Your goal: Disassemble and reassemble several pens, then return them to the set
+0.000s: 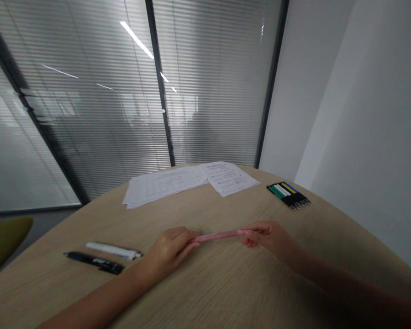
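Note:
A slim pink stick-like thing (219, 236), perhaps a pen, stretches between my two hands just over the wooden table (222, 288). My left hand (174, 246) pinches its left end between thumb and fingers. At the other end, my right hand (262, 235) grips it with the fingertips, the remaining fingers curled under. Both tips of the pink thing are hidden by my fingers. To the left of my left hand lie a white pen (111, 249) and a black pen (92, 262), side by side.
Printed sheets of paper (167, 183) overlap at the far side of the table, with another sheet (231, 178) beside them. A row of several markers or pens (288, 195) lies at the right. A yellow-green chair (7, 240) stands left. Behind are blinds and a white wall.

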Available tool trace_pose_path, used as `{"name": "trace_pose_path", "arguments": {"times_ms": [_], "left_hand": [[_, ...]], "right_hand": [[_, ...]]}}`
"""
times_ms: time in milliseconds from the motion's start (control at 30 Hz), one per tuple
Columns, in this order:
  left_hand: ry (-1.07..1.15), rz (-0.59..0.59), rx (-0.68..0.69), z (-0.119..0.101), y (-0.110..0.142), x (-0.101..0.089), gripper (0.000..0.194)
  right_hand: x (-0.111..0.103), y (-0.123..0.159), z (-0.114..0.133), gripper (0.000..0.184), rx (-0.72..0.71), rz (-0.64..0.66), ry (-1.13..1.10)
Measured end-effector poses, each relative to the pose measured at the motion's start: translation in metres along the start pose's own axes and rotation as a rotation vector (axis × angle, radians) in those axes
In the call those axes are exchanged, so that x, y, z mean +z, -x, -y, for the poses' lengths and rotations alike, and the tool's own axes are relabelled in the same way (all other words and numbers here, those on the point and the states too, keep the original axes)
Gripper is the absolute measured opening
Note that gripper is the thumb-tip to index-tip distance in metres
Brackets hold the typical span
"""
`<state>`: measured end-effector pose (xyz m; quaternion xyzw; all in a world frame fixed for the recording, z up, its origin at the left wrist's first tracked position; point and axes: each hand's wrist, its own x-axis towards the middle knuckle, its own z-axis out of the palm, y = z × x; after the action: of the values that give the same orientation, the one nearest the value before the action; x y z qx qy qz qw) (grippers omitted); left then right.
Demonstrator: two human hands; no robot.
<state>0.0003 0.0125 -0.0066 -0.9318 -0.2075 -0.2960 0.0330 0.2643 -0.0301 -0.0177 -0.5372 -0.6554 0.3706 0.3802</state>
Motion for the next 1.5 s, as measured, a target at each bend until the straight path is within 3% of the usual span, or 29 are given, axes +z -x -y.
{"name": "trace_pose_path", "arguments": {"times_ms": [133, 300, 467, 633, 967, 1167, 1300, 1500], "left_hand": [[0.005, -0.008, 0.03, -0.005, -0.002, -0.004, 0.02], [0.008, 0.001, 0.02, -0.003, 0.0, -0.004, 0.019], [-0.029, -0.005, 0.009, 0.001, 0.001, 0.0, 0.022], [-0.045, -0.011, 0.003, 0.0, 0.0, -0.001, 0.023], [-0.004, -0.01, 0.064, -0.004, -0.003, -0.005, 0.02], [-0.046, -0.029, 0.06, -0.003, -0.002, -0.003, 0.023], [-0.058, -0.025, 0.049, 0.0, 0.0, -0.001, 0.022], [-0.044, -0.03, 0.075, -0.002, -0.002, -0.002, 0.021]], "right_hand": [[0.001, 0.004, 0.002, 0.032, -0.1, -0.016, 0.195], [0.004, 0.003, -0.004, 0.037, -0.095, 0.006, 0.118], [0.002, 0.002, -0.001, 0.022, -0.186, -0.073, 0.0], [0.0, 0.005, 0.009, 0.009, -0.176, -0.081, 0.092], [0.001, 0.007, -0.001, 0.03, -0.221, -0.047, 0.379], [0.003, 0.006, 0.0, 0.017, -0.23, -0.102, 0.18], [0.003, 0.005, 0.003, 0.008, -0.226, -0.079, 0.2], [0.002, 0.005, 0.001, 0.03, -0.273, -0.03, 0.338]]}}
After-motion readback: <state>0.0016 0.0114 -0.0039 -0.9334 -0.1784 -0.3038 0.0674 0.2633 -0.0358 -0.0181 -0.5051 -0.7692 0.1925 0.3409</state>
